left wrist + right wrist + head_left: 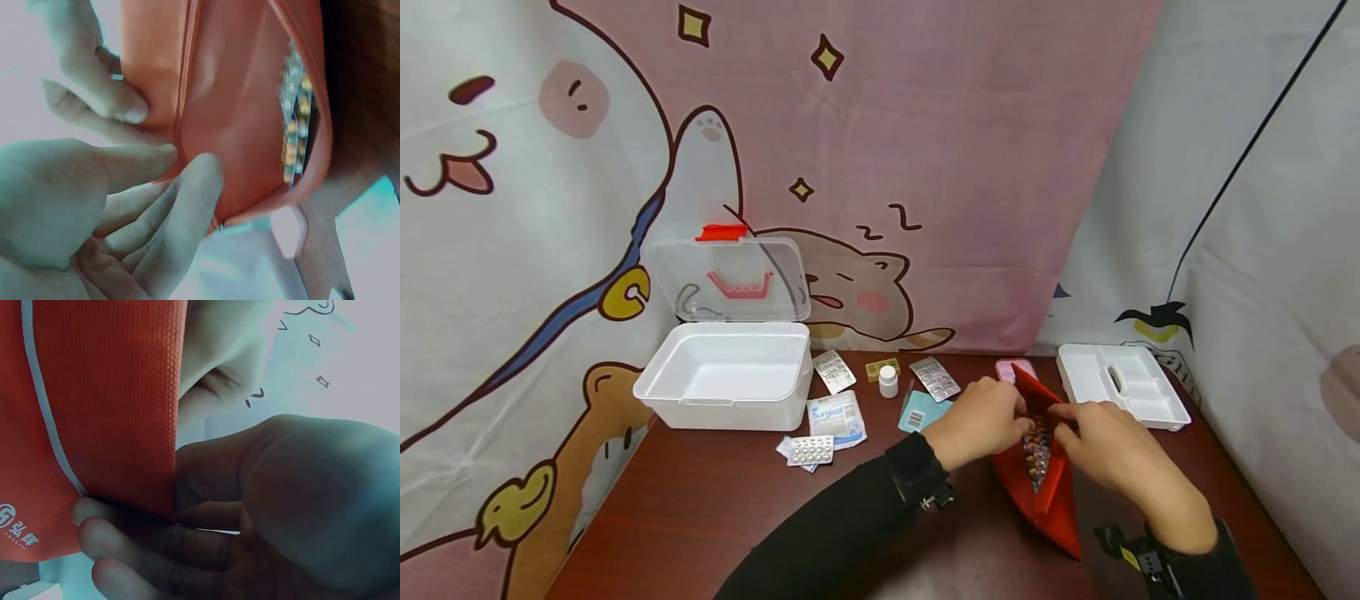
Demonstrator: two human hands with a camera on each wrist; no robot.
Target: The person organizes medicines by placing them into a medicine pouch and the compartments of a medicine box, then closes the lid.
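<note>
From where I stand, the red pouch (pixel 1060 518) is right of centre in the head view, squarely between the two hands, its mouth gaping upward. Its long side runs from the upper middle of the frame down toward the lower right, tilting a little as it goes. Inside the mouth sits a row of coloured pill packs (pixel 1037 458), lying along that same line, below and between the fingertips. Neither hand is clearly the nearer; the pouch is in reach of both.

The left hand (pixel 985 423) comes in from the lower left, knuckles up, its thumb and forefinger nipping the pouch's edge near the seam, the gap between them narrow. The right hand (pixel 1108 442) slants in from the lower right; in the right wrist view its thumb is behind the edge and its fingers are folded over the front, so it too has hold of the pouch. Neither hand appears to be gripping the packs. I can't tell whether the pouch's bottom tip rests on the table (pixel 662 517) or hangs just above it. A white tray (pixel 1078 375) stands beyond, at the upper right.
</note>
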